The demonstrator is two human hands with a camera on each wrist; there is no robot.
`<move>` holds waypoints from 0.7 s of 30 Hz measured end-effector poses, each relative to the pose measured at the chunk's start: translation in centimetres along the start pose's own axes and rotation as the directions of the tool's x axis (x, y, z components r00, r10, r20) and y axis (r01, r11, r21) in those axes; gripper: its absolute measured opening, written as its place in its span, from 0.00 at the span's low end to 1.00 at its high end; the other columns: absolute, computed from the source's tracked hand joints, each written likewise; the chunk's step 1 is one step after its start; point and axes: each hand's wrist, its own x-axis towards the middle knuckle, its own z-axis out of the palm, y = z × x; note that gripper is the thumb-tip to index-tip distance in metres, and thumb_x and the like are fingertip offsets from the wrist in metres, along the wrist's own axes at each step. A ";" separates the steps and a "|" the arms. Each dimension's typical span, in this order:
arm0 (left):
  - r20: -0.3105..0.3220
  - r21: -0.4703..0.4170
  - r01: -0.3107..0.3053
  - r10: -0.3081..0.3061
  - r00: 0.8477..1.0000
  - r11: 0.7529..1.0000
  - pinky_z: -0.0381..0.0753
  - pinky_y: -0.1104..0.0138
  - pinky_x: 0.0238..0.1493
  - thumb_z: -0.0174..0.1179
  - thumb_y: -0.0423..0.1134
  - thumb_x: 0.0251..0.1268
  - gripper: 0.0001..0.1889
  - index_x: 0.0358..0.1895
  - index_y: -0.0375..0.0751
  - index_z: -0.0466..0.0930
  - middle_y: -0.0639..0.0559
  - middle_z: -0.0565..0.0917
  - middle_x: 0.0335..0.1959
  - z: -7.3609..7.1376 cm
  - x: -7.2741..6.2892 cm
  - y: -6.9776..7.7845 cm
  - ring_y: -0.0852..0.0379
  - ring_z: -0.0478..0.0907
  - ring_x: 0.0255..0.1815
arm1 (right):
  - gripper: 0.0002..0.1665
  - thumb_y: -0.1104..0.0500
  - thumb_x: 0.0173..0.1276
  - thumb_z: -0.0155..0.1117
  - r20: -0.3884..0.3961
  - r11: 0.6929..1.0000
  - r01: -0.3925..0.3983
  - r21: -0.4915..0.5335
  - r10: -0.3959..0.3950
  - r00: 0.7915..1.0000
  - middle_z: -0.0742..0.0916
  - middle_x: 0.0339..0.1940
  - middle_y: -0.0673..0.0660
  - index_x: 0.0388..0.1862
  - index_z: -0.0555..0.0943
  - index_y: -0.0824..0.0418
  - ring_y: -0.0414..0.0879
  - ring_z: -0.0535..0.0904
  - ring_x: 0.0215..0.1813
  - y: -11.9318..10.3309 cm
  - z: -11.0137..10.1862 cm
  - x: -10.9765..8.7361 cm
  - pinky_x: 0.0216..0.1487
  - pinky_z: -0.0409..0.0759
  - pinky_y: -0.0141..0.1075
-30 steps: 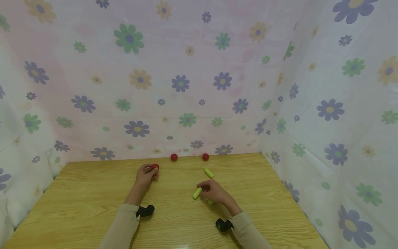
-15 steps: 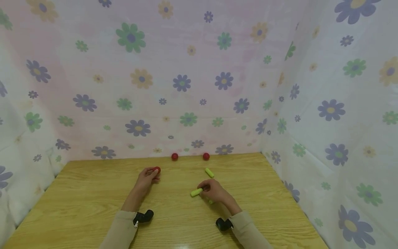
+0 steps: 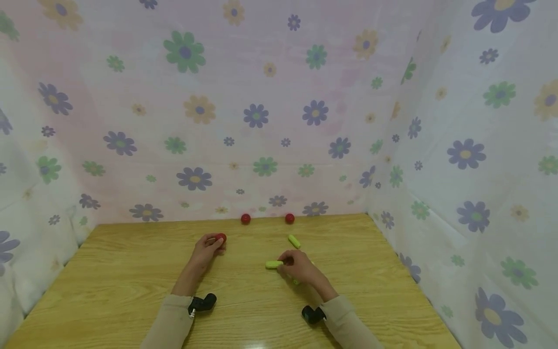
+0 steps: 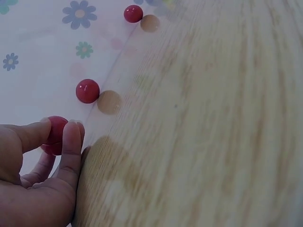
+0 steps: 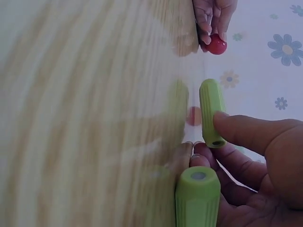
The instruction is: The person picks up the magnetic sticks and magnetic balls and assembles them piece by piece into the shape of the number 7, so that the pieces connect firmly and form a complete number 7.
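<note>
My left hand pinches a glossy red ball between thumb and fingers, low over the table at the left. In the left wrist view the thumb and fingertips cover part of that red ball. My right hand pinches a lime-green ribbed cylinder by one end, and its free end points left. The right wrist view shows a small dark hole in the near end of this green cylinder. Under the right hand a second green cylinder stands close to the palm, mostly covered in the head view.
Two more red balls, one left and one right, sit along the table's back edge. A third green cylinder lies beyond the right hand. Flower-printed cloth rises behind and beside the wooden table.
The green cylinder in my right hand has turned from slanting toward me to lying nearly level, pointing left. My left hand has shifted slightly right and nearer with the red ball.
</note>
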 end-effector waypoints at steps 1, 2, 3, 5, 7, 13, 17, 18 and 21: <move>-0.001 -0.001 0.002 -0.002 1.000 1.000 0.84 0.74 0.40 0.53 0.28 0.80 0.19 0.66 0.23 0.65 0.41 0.81 0.50 0.0 0.0 0.0 0.63 0.84 0.37 | 0.09 0.63 0.73 0.67 -0.007 1.000 -0.002 -0.003 0.002 1.000 0.86 0.40 0.55 0.48 0.85 0.65 0.41 0.78 0.40 0.0 0.1 0.0 0.41 0.78 0.35; 0.000 0.000 0.003 -0.003 1.000 1.000 0.84 0.74 0.40 0.53 0.28 0.80 0.19 0.67 0.23 0.65 0.40 0.81 0.50 0.0 0.0 0.1 0.63 0.84 0.37 | 0.09 0.62 0.74 0.67 -0.013 1.000 -0.003 -0.007 0.003 1.000 0.86 0.40 0.55 0.49 0.85 0.65 0.42 0.78 0.40 0.0 0.1 0.0 0.41 0.78 0.35; 0.000 0.003 0.004 -0.004 1.000 1.000 0.84 0.74 0.41 0.53 0.28 0.80 0.19 0.67 0.23 0.64 0.40 0.81 0.51 0.0 0.0 0.1 0.63 0.83 0.37 | 0.09 0.62 0.74 0.67 -0.017 1.000 -0.006 -0.007 0.005 1.000 0.86 0.40 0.55 0.49 0.85 0.65 0.42 0.78 0.40 -0.1 0.2 0.1 0.41 0.78 0.35; 0.002 0.014 0.006 -0.006 1.000 1.000 0.84 0.74 0.41 0.53 0.29 0.80 0.20 0.68 0.23 0.64 0.39 0.80 0.52 0.0 0.1 0.1 0.63 0.84 0.38 | 0.09 0.63 0.74 0.66 -0.025 1.000 0.002 -0.011 -0.003 1.000 0.87 0.41 0.56 0.50 0.85 0.66 0.43 0.79 0.41 -0.3 0.4 0.2 0.42 0.79 0.36; 0.008 0.027 0.005 -0.005 1.000 1.000 0.84 0.73 0.42 0.53 0.29 0.80 0.21 0.68 0.22 0.64 0.37 0.80 0.53 -0.1 0.0 0.2 0.63 0.84 0.38 | 0.10 0.64 0.74 0.66 -0.025 1.000 0.009 -0.004 -0.009 1.000 0.87 0.42 0.57 0.50 0.85 0.67 0.45 0.80 0.42 -0.5 0.4 0.3 0.43 0.80 0.38; 0.028 0.066 0.009 -0.011 1.000 0.998 0.84 0.74 0.43 0.52 0.28 0.81 0.21 0.69 0.24 0.64 0.34 0.78 0.58 -0.3 -0.1 0.4 0.64 0.83 0.39 | 0.12 0.63 0.76 0.65 0.006 0.999 -0.022 0.043 0.022 1.000 0.88 0.46 0.61 0.53 0.84 0.69 0.50 0.83 0.47 -1.0 0.8 0.6 0.45 0.83 0.40; 0.035 0.062 0.009 -0.011 0.999 0.998 0.83 0.74 0.43 0.54 0.29 0.80 0.22 0.70 0.23 0.64 0.31 0.77 0.60 -0.2 -0.1 0.2 0.64 0.83 0.39 | 0.12 0.63 0.76 0.64 -0.010 0.996 -0.043 0.077 0.044 0.999 0.88 0.45 0.59 0.53 0.85 0.68 0.46 0.82 0.45 -1.1 1.1 0.7 0.43 0.81 0.36; 0.034 0.063 0.012 -0.014 0.999 0.998 0.83 0.74 0.43 0.54 0.29 0.80 0.22 0.70 0.24 0.64 0.30 0.77 0.61 -0.2 -0.1 0.1 0.65 0.83 0.39 | 0.12 0.63 0.76 0.65 -0.014 0.995 -0.045 0.092 0.046 0.999 0.88 0.44 0.59 0.52 0.85 0.69 0.44 0.82 0.43 -1.1 1.3 0.8 0.42 0.81 0.35; 0.026 0.070 0.024 -0.026 0.999 0.997 0.83 0.74 0.42 0.55 0.29 0.79 0.23 0.70 0.24 0.64 0.28 0.76 0.63 0.1 -0.1 0.0 0.66 0.83 0.39 | 0.12 0.63 0.76 0.64 -0.008 0.989 -0.042 0.142 0.044 0.999 0.88 0.41 0.59 0.52 0.85 0.70 0.42 0.81 0.40 -1.2 1.5 0.8 0.39 0.80 0.33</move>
